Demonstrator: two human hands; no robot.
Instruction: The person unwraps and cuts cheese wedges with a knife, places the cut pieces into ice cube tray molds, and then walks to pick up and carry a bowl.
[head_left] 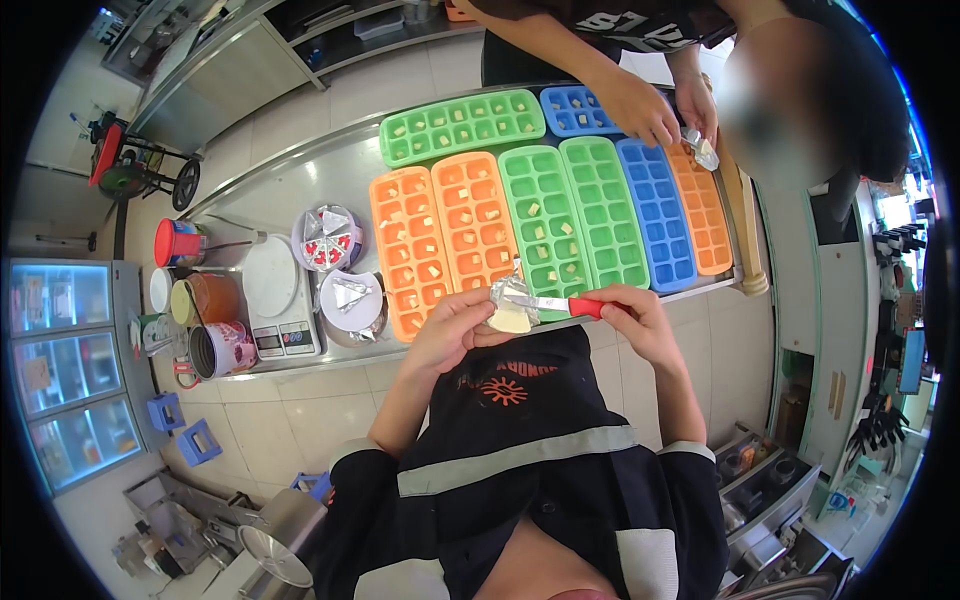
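As a co-worker [790, 90] leans over the far right corner of a shiny metal table [285, 165], the person wearing the camera grips a soft, pale wedge [513, 320] in crumpled silver foil [505, 288] with the left hand [452, 328]. The right hand [637, 318] grasps the smooth red handle of a knife [550, 304], its flat metal blade lying against the opened foil. The wedge sits above the table's near edge, in front of the dark apron [520, 400].

Beyond the hands, rectangular molded trays with rounded corners and square wells stand close together: two orange trays [405, 255] and a green tray [545, 215] dotted with small, pale, blocky pieces [433, 270]. Another green tray [460, 127] lies crosswise behind them, similarly dotted. To the left, foil-wrapped triangles fan out inside a round tub [298, 240], near a white bowl [352, 318] holding more silver foil. A flat, round white dish [268, 278] rests on a digital scale [290, 340]. The co-worker's fingers hold another piece of wrinkled foil [706, 154] over an orange tray at right [707, 225].
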